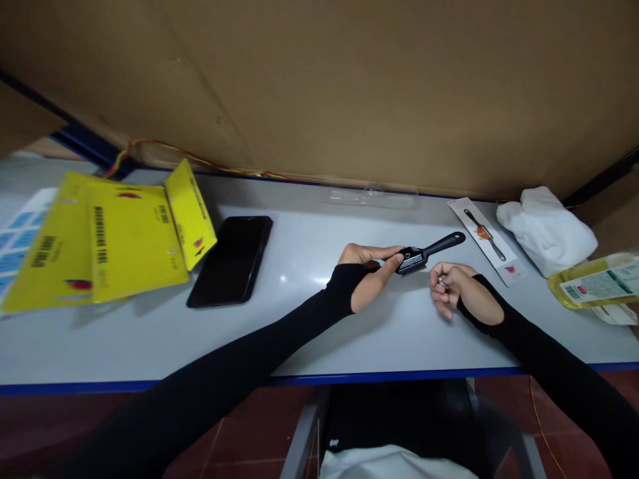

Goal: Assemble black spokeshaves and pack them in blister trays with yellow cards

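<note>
Left hand (372, 276) pinches the black scraper (426, 253) by its head above the counter (299, 332), steadying it; right hand (452, 286), just beside the scraper, curls around something small, unclear

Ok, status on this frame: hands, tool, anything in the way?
Left hand grips black-handled tool by its head. Right hand closed on something small, unclear. Nothing between them.

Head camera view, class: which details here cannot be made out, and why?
- Small item in the right hand: curled fingers hide it.
- Head of the black-handled tool: left hand covers part.
- Print on the yellow cards: too small, blurred.
- Bottle: cut off by the right edge.
</note>
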`<state>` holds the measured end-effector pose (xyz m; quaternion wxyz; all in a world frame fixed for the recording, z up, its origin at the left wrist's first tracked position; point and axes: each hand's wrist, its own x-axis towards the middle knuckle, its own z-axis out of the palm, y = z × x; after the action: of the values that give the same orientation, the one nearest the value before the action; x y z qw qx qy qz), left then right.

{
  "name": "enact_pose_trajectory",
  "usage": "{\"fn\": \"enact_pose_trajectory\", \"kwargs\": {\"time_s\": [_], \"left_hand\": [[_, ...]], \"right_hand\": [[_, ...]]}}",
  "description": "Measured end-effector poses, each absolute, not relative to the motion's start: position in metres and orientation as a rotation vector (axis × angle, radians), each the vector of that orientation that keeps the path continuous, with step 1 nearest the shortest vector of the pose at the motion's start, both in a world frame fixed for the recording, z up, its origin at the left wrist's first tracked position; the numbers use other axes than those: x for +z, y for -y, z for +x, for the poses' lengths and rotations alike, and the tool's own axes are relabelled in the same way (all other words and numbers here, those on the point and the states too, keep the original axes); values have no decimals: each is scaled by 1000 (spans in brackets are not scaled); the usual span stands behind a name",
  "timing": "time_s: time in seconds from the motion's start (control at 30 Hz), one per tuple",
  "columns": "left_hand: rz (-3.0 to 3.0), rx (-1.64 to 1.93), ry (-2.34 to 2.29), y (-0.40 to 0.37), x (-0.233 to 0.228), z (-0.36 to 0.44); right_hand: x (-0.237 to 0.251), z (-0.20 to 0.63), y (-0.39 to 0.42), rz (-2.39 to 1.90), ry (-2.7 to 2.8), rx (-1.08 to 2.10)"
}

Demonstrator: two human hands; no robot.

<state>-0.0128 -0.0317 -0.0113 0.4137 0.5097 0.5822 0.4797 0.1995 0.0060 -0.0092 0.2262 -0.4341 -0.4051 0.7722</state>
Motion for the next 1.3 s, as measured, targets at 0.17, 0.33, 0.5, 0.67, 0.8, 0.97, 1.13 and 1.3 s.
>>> {"fn": "enact_pose_trajectory", "kwargs": {"time_s": [0.17, 0.33, 0.5, 0.67, 0.8, 0.97, 1.13, 1.3], "left_hand": [[1296, 1175, -1432, 35, -14, -11], [1284, 1209, -1413, 36, -17, -10], [1304, 1226, -1416, 37, -17, -9], [1331, 1252, -1406, 38, -17, -10], [1347, 1244, -1410, 38, -18, -10], [1371, 1272, -1417, 38, -18, -10], [1393, 1288, -1431, 38, -18, -11], [1390, 1270, -1468, 40, -16, -9]], "right_hand": [[-25, 190, 3, -1248, 1272, 1907], [-27, 184, 15, -1123, 1454, 1745], [-24, 184, 15, -1081, 1451, 1793], [-26, 186, 17, -1054, 1532, 1749], [-27, 187, 17, -1085, 1574, 1702], [-25, 187, 17, -1110, 1602, 1676], [-23, 185, 18, -1128, 1575, 1661], [-27, 183, 17, -1129, 1551, 1628]]}}
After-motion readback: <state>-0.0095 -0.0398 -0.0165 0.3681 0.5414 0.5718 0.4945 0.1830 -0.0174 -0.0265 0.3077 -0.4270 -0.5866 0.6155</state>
